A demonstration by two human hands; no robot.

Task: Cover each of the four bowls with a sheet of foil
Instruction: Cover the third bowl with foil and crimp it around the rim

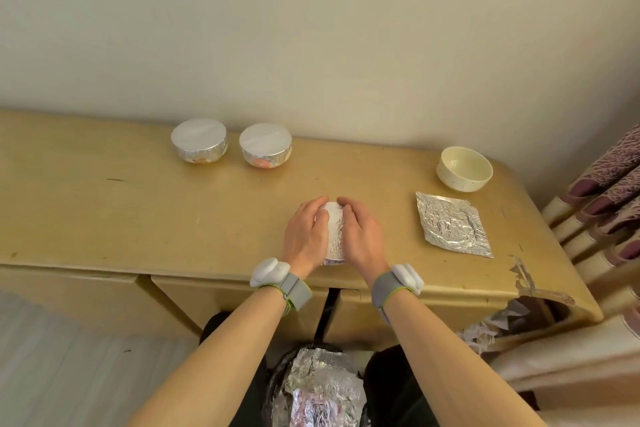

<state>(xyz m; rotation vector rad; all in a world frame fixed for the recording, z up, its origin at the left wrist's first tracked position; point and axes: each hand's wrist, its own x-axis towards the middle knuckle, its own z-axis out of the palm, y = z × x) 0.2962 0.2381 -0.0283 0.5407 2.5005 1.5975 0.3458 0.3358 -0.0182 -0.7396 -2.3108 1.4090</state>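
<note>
Item under work: the third bowl (334,229), near the front edge of the table (156,218), with foil over its top. The left hand (306,232) and the right hand (362,237) cup it from either side, fingers curled round the foil-wrapped wall; both grasp the bowl. Judged: the foil is being crimped down round the rim, so this covering is near done.

Completed: the first covered bowl (199,140) and the second covered bowl (265,146) stand side by side at the back, near the wall, well apart from the hands.

Outstanding: the open bowl (464,168) at the back right, uncovered. The loose foil sheet (452,229) lies flat and creased just in front of it, not touching.

Next move, as judged: release the third bowl, lift the sheet by its edges, centre it over the open bowl and press the overhang down evenly; thin foil tears if pulled hard
</note>
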